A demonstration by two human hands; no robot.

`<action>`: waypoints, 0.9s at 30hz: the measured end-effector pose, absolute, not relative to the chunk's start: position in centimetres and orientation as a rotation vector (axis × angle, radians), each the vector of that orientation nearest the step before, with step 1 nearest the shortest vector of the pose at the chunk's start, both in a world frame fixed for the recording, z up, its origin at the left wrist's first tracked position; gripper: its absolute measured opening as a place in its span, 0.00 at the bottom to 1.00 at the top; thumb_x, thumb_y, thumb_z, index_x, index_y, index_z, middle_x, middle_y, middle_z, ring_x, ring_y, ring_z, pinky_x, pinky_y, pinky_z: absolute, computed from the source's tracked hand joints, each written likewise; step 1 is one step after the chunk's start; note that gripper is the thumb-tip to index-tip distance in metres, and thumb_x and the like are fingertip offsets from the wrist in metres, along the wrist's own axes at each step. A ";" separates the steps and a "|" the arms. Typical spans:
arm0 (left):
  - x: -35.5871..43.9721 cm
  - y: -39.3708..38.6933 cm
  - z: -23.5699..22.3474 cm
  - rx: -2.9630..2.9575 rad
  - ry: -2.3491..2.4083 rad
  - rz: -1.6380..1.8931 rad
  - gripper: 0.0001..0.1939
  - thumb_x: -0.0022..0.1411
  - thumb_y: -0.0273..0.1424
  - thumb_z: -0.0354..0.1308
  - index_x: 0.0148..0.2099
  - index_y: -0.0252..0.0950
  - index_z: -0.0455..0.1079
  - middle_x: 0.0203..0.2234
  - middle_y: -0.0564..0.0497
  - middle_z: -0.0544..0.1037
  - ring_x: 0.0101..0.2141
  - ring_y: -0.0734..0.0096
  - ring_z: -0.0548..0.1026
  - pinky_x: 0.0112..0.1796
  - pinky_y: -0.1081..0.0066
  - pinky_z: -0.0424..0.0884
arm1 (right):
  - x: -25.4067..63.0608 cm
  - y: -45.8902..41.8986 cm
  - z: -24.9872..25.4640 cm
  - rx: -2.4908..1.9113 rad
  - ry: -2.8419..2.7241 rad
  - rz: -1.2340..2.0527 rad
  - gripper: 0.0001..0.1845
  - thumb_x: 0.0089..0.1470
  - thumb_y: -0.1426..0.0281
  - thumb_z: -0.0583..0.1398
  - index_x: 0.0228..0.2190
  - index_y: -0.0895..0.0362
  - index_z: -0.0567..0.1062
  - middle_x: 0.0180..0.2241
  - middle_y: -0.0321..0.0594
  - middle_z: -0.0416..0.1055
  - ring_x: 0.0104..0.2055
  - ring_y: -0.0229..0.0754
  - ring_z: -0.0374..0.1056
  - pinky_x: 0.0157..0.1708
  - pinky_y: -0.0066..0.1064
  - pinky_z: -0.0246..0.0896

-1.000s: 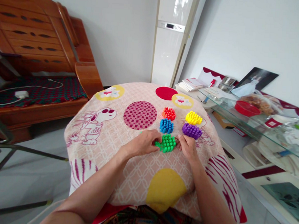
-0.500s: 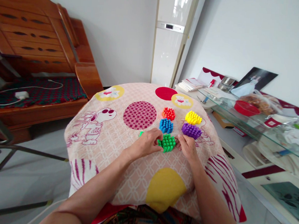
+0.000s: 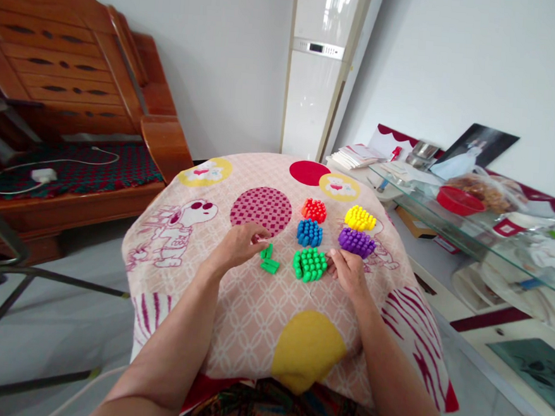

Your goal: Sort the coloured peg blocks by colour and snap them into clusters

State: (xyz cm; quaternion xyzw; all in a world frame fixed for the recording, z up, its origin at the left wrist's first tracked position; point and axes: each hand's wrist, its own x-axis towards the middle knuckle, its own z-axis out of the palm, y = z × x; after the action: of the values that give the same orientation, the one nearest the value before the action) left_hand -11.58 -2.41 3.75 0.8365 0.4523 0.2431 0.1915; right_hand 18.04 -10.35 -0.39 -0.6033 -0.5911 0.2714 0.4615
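Observation:
Small green pegs (image 3: 311,264) stand upright, packed in a cluster on the tablecloth. One green peg at the cluster's left side leans a little. My right hand (image 3: 349,273) rests at the cluster's right edge, its fingers loosely bent and its fingertips against or very near the pegs. To the left, a few loose green pegs (image 3: 269,266) lie on the cloth. Over them is my left hand (image 3: 241,246), thumb and fingers slightly apart, with nothing visible between them. Behind the green cluster stand blue pegs (image 3: 309,234), and right of these, purple pegs (image 3: 357,243).
Farther back are clusters of red pegs (image 3: 314,210) and yellow pegs (image 3: 360,218). The round table wears a patterned tablecloth (image 3: 240,332). A glass-topped cabinet (image 3: 475,237) with clutter stands at the right, a wooden bench (image 3: 70,184) at the left.
My left hand was at the green cluster's left side; it has moved left to the loose pegs, uncovering them. My right hand has stayed beside the cluster.

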 end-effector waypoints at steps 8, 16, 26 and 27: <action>-10.2 -2.7 3.2 2.392 1.265 0.593 0.10 0.53 0.25 0.59 0.40 0.35 0.76 0.34 0.49 0.79 0.34 0.67 0.75 0.36 0.70 0.70 | 17.9 -10.4 -0.3 -1.480 -1.438 0.682 0.25 0.60 0.51 0.54 0.25 0.58 0.74 0.20 0.39 0.73 0.19 0.39 0.66 0.20 0.28 0.59; -7.7 -4.1 3.8 2.208 1.011 0.834 0.16 0.57 0.23 0.52 0.46 0.36 0.74 0.38 0.49 0.79 0.33 0.74 0.76 0.33 0.75 0.71 | 17.9 -10.3 -0.4 -1.486 -1.448 0.663 0.26 0.60 0.51 0.53 0.26 0.58 0.75 0.19 0.38 0.72 0.20 0.39 0.66 0.20 0.29 0.60; -6.5 -4.7 4.7 2.288 1.146 0.603 0.08 0.58 0.28 0.57 0.33 0.33 0.78 0.24 0.51 0.79 0.25 0.75 0.74 0.29 0.76 0.63 | 18.1 -10.1 -0.7 -1.491 -1.458 0.675 0.27 0.60 0.49 0.53 0.27 0.58 0.76 0.20 0.38 0.72 0.20 0.39 0.66 0.21 0.29 0.59; -6.3 -4.7 4.7 2.307 1.165 0.584 0.09 0.59 0.28 0.57 0.32 0.33 0.78 0.24 0.51 0.79 0.25 0.74 0.74 0.29 0.76 0.63 | 18.1 -10.1 -0.7 -1.490 -1.456 0.678 0.27 0.60 0.49 0.53 0.27 0.58 0.76 0.20 0.38 0.72 0.20 0.39 0.66 0.21 0.29 0.59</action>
State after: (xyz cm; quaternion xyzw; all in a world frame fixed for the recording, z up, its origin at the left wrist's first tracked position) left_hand -6.28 -4.72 4.70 0.8445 0.4265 0.2136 0.2434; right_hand 18.10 -10.13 -0.71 -0.6047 -0.5908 0.2754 0.4577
